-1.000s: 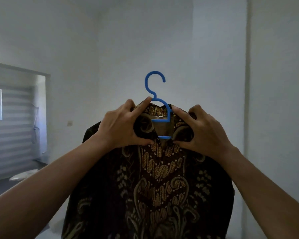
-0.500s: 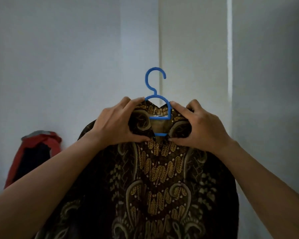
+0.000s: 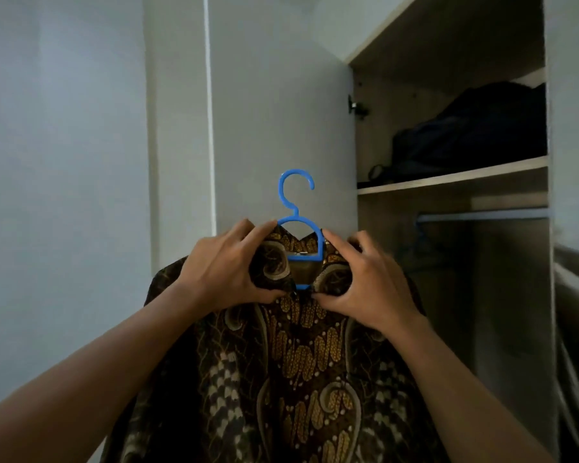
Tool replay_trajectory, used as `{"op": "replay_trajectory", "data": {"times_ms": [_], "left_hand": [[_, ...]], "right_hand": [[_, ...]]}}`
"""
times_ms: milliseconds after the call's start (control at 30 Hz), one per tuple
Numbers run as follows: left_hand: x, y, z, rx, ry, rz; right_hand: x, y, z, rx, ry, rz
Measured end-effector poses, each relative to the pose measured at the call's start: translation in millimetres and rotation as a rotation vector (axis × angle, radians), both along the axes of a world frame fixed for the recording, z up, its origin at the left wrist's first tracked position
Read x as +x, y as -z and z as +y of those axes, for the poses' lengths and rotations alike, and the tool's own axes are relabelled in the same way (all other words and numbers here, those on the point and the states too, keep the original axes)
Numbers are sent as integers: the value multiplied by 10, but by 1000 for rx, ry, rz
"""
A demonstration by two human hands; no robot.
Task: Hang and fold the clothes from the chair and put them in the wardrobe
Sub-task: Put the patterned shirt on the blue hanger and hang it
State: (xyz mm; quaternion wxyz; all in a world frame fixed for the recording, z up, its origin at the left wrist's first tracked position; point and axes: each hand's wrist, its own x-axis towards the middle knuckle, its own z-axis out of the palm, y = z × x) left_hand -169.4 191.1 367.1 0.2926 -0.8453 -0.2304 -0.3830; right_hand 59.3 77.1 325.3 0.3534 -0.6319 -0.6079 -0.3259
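Note:
A dark brown batik shirt [image 3: 301, 379] with gold patterns hangs on a blue plastic hanger [image 3: 296, 198], held up in front of me. My left hand [image 3: 224, 272] pinches the left side of the collar, and my right hand [image 3: 368, 279] pinches the right side. The hanger's hook stands upright above the collar. The open wardrobe [image 3: 448, 182] is to the right, with a metal hanging rail [image 3: 482, 215] under its shelf. The shirt's lower part runs out of view.
The wardrobe's open door [image 3: 281, 111] stands right behind the hanger. A dark bag [image 3: 472, 135] lies on the upper shelf. Another blue hanger [image 3: 411, 248] hangs dimly inside under the rail. A second door edge [image 3: 572, 128] frames the right side. A plain wall is at left.
The view has swung right from the bare wall to the open wardrobe. Both hands keep the same hold on the shirt's collar and the hanger.

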Motion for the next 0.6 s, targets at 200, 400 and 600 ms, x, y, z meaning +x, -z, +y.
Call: {"op": "replay_trajectory", "data": {"times_ms": [200, 400, 600], "left_hand": [[1070, 252, -32, -20, 27, 51], [1931, 315, 174, -35, 88, 72], [2837, 260, 617, -6, 156, 84]], "right_hand": [[957, 309, -188, -30, 30, 194], [1670, 383, -59, -27, 90, 328], [2502, 382, 265, 34, 35, 446]]}}
